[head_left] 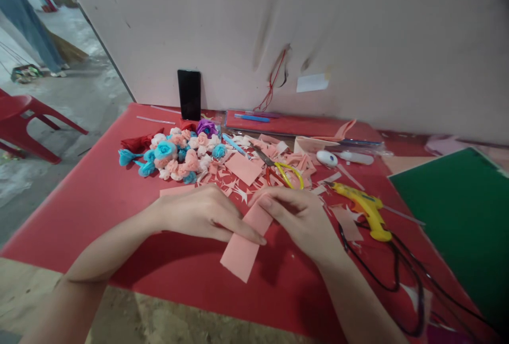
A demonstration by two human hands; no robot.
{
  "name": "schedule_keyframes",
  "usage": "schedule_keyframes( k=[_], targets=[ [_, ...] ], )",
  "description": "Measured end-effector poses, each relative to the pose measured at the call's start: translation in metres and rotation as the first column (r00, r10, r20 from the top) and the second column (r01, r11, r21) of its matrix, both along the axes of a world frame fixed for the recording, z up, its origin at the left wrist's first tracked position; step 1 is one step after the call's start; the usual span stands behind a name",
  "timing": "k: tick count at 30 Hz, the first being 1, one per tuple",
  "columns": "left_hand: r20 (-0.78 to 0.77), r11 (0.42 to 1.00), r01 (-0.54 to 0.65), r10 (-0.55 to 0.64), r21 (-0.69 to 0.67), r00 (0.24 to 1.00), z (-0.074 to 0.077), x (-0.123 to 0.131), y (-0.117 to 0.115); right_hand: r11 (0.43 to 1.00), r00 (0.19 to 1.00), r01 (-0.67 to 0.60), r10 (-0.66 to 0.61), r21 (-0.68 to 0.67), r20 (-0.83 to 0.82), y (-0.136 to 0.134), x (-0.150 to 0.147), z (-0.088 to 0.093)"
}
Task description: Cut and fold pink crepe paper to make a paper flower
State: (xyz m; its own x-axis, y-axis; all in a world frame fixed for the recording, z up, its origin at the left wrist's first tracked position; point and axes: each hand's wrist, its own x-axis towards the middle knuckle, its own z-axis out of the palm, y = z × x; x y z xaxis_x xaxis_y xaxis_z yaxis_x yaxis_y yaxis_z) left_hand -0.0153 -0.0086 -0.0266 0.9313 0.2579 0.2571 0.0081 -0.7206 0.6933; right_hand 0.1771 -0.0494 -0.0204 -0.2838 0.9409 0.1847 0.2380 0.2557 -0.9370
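Note:
A pink paper strip (242,251) lies on the red table (99,201) in front of me. My left hand (202,212) rests palm down, its fingers pressing the strip's middle. My right hand (298,214) pinches the strip's far end between thumb and fingers. Behind my hands lie pink paper scraps (246,169) and scissors with yellow and red handles (284,173). A heap of small paper flowers (178,156) in pink, white and blue sits at the back left.
A yellow glue gun (368,209) with a black cord (397,275) lies to the right. A green sheet (461,217) covers the right side. A black phone (189,95) leans on the wall. A red plastic chair (24,121) stands far left.

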Motion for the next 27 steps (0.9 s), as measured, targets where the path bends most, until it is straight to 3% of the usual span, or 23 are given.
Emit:
schedule_keyframes(
  k=[7, 12, 18, 27],
  targets=[
    [-0.051, 0.991, 0.046, -0.053, -0.128, 0.997, 0.001, 0.001, 0.002, 0.995, 0.993, -0.095, 0.096, -0.021, 0.073, 0.002, 0.001, -0.005],
    [-0.066, 0.990, 0.036, -0.045, -0.133, 0.997, -0.001, 0.000, 0.003, 0.996, 0.990, -0.084, 0.080, 0.031, 0.114, -0.002, 0.001, 0.000],
    [-0.104, 0.983, -0.105, 0.090, -0.152, 0.990, 0.002, -0.004, 0.004, 0.995, 0.989, -0.012, -0.003, 0.100, 0.149, -0.006, 0.000, 0.007],
    [0.103, 0.924, -0.373, 0.380, -0.079, 0.919, 0.005, 0.003, -0.002, 0.952, 0.973, 0.038, -0.105, 0.305, 0.205, -0.013, 0.002, 0.002]
  ],
)
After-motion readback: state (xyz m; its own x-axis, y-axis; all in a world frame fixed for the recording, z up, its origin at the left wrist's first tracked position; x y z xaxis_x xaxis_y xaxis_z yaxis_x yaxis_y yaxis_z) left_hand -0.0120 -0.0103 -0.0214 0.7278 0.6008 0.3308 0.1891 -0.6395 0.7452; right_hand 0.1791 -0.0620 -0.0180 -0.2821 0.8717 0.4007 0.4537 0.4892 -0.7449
